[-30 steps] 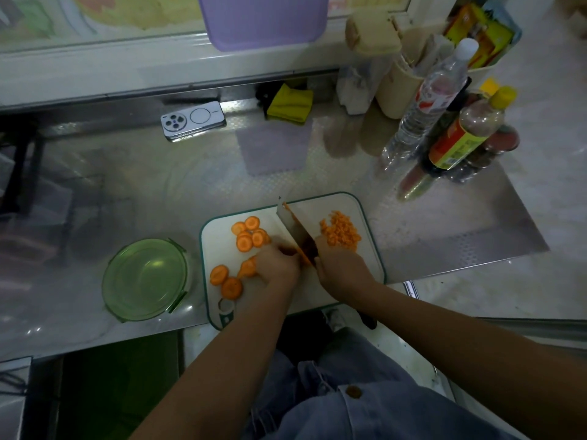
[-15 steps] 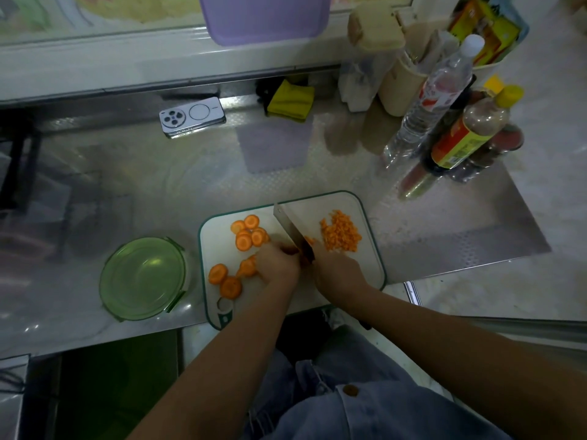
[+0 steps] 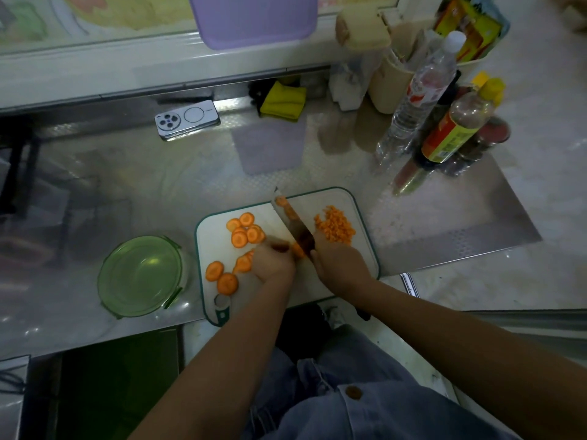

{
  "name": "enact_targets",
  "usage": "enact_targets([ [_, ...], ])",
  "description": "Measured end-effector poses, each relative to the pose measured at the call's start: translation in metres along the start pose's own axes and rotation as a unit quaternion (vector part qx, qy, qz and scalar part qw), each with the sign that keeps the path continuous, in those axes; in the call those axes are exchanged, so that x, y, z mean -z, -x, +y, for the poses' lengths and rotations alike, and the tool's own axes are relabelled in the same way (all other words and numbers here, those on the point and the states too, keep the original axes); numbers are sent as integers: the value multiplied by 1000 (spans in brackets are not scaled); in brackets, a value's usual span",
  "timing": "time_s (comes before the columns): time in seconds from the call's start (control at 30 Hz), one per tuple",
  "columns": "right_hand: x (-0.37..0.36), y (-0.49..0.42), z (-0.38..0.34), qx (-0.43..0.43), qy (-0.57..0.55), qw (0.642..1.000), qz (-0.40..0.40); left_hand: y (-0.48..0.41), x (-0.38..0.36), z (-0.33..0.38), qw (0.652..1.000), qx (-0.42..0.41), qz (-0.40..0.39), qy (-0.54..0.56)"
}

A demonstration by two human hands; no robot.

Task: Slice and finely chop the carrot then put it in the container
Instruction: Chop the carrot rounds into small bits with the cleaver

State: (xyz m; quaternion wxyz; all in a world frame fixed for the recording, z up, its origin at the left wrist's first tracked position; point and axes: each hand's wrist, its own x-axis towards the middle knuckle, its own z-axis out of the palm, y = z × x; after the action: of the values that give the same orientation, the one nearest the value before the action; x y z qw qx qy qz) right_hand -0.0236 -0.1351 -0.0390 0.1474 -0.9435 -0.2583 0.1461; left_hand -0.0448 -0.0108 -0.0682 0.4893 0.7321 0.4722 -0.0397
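Roughly midway: chopped pile [image 3: 335, 228] at board [image 3: 330, 198] 2 o'clock; slices [image 3: 243, 235] at 9 o'clock unchopped. Right hand [image 3: 341, 265] fingers grip knife [image 3: 290, 219]; left hand [image 3: 274, 262] fingers pin carrot piece [image 3: 298, 250]. Container [image 3: 141, 274] without carrot.

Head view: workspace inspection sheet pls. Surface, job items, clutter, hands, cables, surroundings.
Surface: steel counter, white cutting board at its near edge.
Job's things: carrot slices on the board's left, chopped carrot on its right, knife between; green container left of the board, no carrot visible in it.
Clutter: phone, yellow cloth, bottles at back right.
Hands: left hand holds a carrot piece at the blade; right hand grips the knife.
Cables: nothing seen.
Surroundings: purple tub on the ledge behind.
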Motion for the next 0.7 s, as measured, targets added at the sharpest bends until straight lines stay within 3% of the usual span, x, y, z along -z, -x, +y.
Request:
enact_targets([
  [0.7,-5,-9,-18,-1,19,998,-60,-11,3,5,998,41,28,-28],
])
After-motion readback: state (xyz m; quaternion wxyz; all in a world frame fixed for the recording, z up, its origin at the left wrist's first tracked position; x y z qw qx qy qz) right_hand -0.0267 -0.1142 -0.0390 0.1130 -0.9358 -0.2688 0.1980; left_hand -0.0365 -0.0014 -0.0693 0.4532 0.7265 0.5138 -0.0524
